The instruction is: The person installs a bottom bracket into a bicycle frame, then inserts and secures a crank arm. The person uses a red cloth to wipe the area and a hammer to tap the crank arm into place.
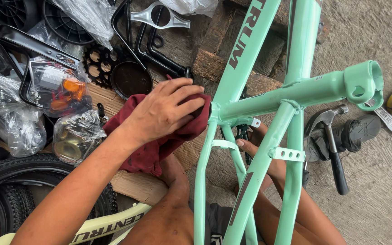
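Your left hand (162,111) presses a crumpled maroon cloth (153,152) flat-fingered against the mint-green metal bicycle frame (291,93); your right hand (257,147) curls around a lower frame tube, beside the black claw hammer (332,145) on the concrete floor (377,190).

Bare forearms, no sleeves, dark shorts with pale print.

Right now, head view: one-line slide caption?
Left hand presses a maroon rag against a mint-green bicycle frame; right hand steadies it from behind, hammer lying nearby.
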